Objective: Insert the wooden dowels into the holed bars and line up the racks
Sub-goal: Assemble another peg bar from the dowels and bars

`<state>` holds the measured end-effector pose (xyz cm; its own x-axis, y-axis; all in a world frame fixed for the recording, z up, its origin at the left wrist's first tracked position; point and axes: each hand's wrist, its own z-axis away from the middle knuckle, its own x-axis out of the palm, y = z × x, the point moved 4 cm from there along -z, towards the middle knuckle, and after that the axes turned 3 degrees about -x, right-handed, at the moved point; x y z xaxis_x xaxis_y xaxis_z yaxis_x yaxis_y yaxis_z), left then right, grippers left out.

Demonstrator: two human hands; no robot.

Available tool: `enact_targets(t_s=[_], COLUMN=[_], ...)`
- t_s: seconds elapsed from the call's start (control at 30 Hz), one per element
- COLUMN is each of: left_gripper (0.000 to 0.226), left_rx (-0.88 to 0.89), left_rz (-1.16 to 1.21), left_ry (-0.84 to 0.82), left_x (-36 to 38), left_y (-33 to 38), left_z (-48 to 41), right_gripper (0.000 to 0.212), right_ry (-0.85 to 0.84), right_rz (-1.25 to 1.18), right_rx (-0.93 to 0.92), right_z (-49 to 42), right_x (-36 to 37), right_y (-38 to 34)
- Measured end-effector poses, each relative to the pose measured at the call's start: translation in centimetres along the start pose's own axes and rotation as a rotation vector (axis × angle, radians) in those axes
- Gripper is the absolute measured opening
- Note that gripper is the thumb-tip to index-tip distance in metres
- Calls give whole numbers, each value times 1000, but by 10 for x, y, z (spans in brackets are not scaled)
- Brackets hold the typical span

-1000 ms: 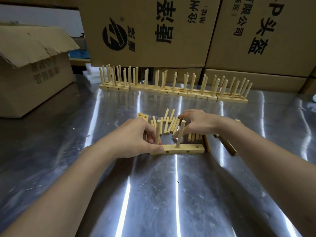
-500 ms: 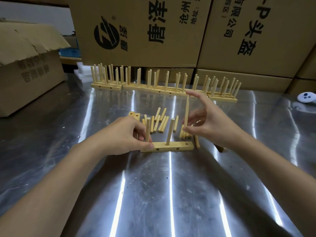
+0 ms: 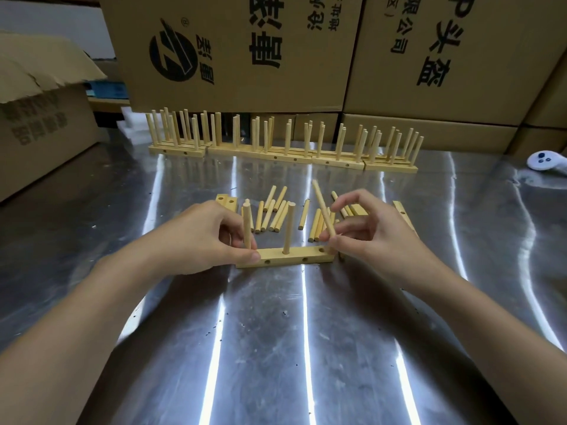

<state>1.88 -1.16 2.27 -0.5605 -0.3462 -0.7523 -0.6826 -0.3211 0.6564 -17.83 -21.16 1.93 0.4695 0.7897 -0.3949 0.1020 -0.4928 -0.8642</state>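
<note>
A holed wooden bar (image 3: 294, 257) lies on the steel table in front of me with two dowels standing in it, one at its left end (image 3: 247, 223) and one in the middle (image 3: 288, 227). My left hand (image 3: 196, 237) grips the bar's left end, fingers around the left dowel. My right hand (image 3: 368, 228) pinches a third dowel (image 3: 322, 207), tilted, its lower tip at the bar's right end by the open hole (image 3: 321, 250). Loose dowels (image 3: 274, 211) lie behind the bar. Several finished racks (image 3: 285, 148) stand in a row at the back.
Spare holed bars lie behind, one at the left (image 3: 227, 201) and one at the right (image 3: 403, 211). Big cardboard boxes (image 3: 239, 50) wall the back, an open box (image 3: 40, 111) sits left, and a white controller (image 3: 546, 161) lies at far right.
My right hand picked a dowel from the loose pile, lifted it upright, and has now brought it down, tilted, to the bar's right end. My left hand stayed on the bar.
</note>
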Motion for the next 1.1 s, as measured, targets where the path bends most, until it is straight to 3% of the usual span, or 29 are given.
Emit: enact_targets(t_s=[0.2,0.6,1.1], left_gripper=[12,14,13], left_rx=[-14,-33,-37], left_rz=[-11,-9,-16], left_ry=[-13,-14,-33], left_x=[0,0,0], left_y=[2,4,3], left_z=[1,2,1], right_gripper=[15,18,17], right_ry=[138,270,175], right_rz=[40,281,469], right_rx=[-67,-77,-281], right_z=[2,3,4], right_x=[-10,-33,-23], right_y=[0,-11,-32])
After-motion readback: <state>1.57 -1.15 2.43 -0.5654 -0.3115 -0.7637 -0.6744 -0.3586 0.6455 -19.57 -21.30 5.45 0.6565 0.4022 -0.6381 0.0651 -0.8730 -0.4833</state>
